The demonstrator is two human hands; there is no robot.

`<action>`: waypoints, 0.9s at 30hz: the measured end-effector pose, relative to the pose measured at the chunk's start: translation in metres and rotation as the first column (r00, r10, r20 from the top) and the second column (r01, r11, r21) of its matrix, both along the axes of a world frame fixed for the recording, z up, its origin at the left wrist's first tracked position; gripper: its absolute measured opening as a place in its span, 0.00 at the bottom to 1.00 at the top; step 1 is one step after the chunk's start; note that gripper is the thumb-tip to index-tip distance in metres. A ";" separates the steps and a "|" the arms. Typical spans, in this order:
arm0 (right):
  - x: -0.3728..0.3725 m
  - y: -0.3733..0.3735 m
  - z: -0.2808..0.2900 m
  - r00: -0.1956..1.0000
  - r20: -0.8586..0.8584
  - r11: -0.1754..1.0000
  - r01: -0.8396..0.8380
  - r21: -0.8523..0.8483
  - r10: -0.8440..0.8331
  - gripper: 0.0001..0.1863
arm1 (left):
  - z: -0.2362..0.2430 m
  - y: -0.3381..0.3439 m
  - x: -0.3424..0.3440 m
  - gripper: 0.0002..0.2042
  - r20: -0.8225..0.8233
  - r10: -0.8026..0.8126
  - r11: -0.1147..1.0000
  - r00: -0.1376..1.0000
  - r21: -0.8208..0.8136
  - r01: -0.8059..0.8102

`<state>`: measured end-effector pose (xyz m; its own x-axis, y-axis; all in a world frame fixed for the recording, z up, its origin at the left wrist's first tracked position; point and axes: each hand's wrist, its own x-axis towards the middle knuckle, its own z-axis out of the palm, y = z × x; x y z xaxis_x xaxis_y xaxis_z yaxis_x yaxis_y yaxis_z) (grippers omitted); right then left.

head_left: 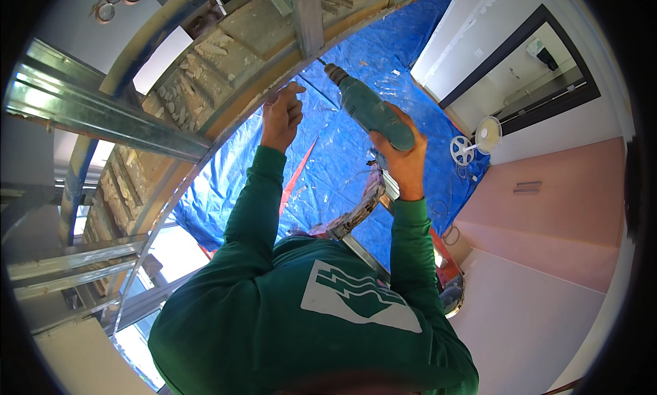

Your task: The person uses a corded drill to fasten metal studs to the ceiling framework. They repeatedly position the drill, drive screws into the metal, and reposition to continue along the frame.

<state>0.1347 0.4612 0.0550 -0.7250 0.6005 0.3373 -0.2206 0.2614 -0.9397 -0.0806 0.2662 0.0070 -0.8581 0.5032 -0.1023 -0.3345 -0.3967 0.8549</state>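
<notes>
A teal power drill (369,107) is gripped in my right hand (405,152), its body slanting up and left. The drill's dark chuck (334,73) and thin bit end close to the foot of an upright metal stud (307,22); I cannot tell whether the bit touches it. My left hand (282,118) is raised beside the curved edge of the wooden framing (233,114), fingers curled in and pressed together. Whatever those fingers may hold is too small to make out. Both forearms are in green sleeves.
Broken debris (181,97) lies along the curved framing, crossed by a metal channel (102,107). Far below, a blue tarp (342,148) covers the floor. A white fan (487,136) stands near a dark-framed opening (534,73) and pink panels (554,203). A ragged-edged belt (359,210) hangs at my waist.
</notes>
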 end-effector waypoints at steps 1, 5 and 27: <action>-0.001 0.000 0.000 1.000 0.007 1.000 0.004 0.003 -0.004 0.30 | 0.004 0.000 0.003 0.22 -0.044 0.053 0.998 0.998 -0.011 -0.054; -0.005 0.000 -0.003 1.000 0.007 1.000 0.010 0.007 -0.010 0.30 | 0.023 0.004 0.006 0.19 0.157 0.200 0.972 0.967 0.088 -0.216; -0.006 0.004 -0.005 1.000 0.002 0.997 -0.019 -0.077 0.019 0.30 | 0.030 0.004 0.002 0.11 0.134 0.186 0.978 0.973 0.072 -0.197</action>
